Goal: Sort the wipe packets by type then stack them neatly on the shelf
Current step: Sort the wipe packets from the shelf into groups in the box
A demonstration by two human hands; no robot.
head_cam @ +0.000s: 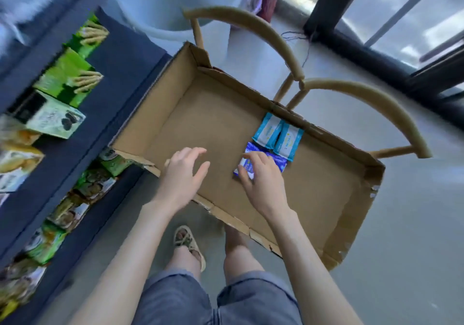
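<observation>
Head view: right hand (261, 179) curls loosely over the dark blue packets (275, 160) by the cardboard box's (326, 194) far wall, beside two light blue packets (277, 134). Left hand (182, 174) hovers spread, empty. Best to pinch the blue stack squarely, keeping types separate.

Right hand (261, 174) covers much of the dark blue packet (277, 161); its print is unreadable. Text on the two light blue packets (277, 134) is too small to read. Shelf (75, 154) is motion-blurred and cut off at the left edge; labels on the green boxes (67, 78) are illegible. Cardboard tray (351, 199) hides the chair seats and one foot. Whether the right hand grips the packet can't be told.
</observation>
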